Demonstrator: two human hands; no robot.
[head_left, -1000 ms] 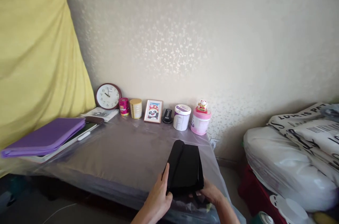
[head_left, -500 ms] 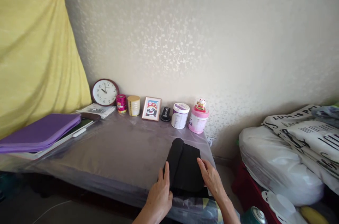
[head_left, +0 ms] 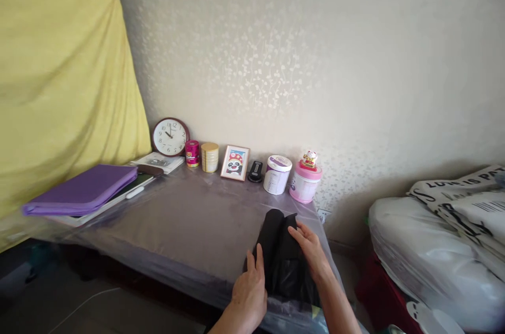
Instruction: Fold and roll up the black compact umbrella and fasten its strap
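Observation:
A black, folded, sheet-like item [head_left: 289,265] lies on the near right corner of the table, with a thick rounded fold along its left side. My left hand [head_left: 250,289] holds that left side, two fingers lying along the fold. At the upper right edge, my right hand [head_left: 310,250] grips the black material between thumb and fingers and lifts it into a raised ridge. The undersides of both hands are hidden. What the material is, I cannot tell for certain.
Along the wall stand a clock [head_left: 171,137], a pink can [head_left: 192,154], a yellow-lidded jar [head_left: 210,158], a framed panda picture [head_left: 235,163], a black device [head_left: 255,171], a white tub [head_left: 278,175] and a pink-lidded tub [head_left: 304,182]. A purple folder [head_left: 82,189] lies left; wrapped bedding [head_left: 430,242] is right.
My right hand has moved the right part of the black item up and leftward, so it folds toward the left roll. My left hand stays on the left side. The view has turned slightly left.

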